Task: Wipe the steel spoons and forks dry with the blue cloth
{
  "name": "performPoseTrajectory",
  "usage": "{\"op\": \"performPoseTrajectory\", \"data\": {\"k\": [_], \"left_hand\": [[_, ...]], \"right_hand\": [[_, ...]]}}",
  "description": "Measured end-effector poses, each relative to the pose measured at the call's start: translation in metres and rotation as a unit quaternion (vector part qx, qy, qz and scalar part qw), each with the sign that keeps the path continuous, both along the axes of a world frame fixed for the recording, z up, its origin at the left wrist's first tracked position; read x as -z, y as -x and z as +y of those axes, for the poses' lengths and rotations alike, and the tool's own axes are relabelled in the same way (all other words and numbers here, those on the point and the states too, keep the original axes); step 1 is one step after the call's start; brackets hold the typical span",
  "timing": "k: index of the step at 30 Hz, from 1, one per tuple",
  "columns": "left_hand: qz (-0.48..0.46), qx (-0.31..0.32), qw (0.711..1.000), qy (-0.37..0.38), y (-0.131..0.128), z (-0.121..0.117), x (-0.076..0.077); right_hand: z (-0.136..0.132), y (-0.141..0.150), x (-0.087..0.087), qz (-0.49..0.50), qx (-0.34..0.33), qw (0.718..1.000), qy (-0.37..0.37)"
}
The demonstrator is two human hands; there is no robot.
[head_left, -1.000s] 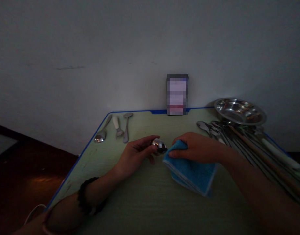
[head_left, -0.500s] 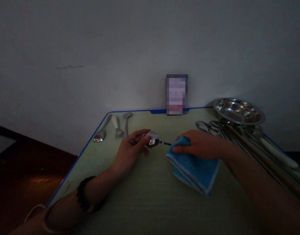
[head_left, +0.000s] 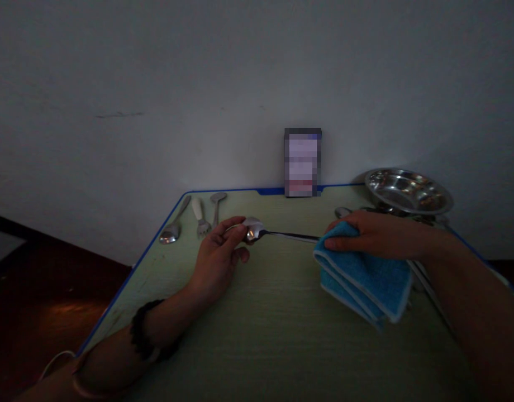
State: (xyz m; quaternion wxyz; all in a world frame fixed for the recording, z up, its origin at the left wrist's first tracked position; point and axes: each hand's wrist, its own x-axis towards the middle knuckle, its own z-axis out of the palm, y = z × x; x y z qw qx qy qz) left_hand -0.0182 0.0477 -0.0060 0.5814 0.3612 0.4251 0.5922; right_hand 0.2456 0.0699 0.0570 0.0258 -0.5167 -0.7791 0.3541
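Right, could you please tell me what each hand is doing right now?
Left hand: closed on the bowl of a spoon.
Right hand: closed on a blue cloth, at the spoon's handle end.

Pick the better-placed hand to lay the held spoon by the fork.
Left, I'd say: the left hand holds the spoon by its bowl and sits nearer the fork; the right hand is farther off, with the cloth at the handle.

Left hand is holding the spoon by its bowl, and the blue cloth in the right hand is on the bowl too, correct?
Not quite: the head view shows the blue cloth at the spoon's handle. The left hand does hold the bowl.
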Motion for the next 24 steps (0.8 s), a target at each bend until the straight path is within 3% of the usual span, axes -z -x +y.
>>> {"op": "performPoseTrajectory", "data": {"k": [5, 14, 19, 24], "left_hand": [[0.013, 0.035, 0.999, 0.008, 0.002, 0.0, 0.001], [0.055, 0.107, 0.992, -0.026, 0.001, -0.003, 0.003], [0.08, 0.193, 0.976, -0.068, 0.002, -0.005, 0.008], [0.095, 0.193, 0.968, -0.129, 0.003, -0.002, 0.01]], "right_hand": [[0.0, 0.001, -0.001, -0.033, -0.029, 0.999, 0.013], [-0.002, 0.011, -0.001, -0.005, -0.06, 0.998, -0.011], [-0.007, 0.023, -0.003, -0.007, -0.087, 0.996, 0.001], [-0.008, 0.025, -0.006, -0.026, -0.069, 0.997, 0.019]]}}
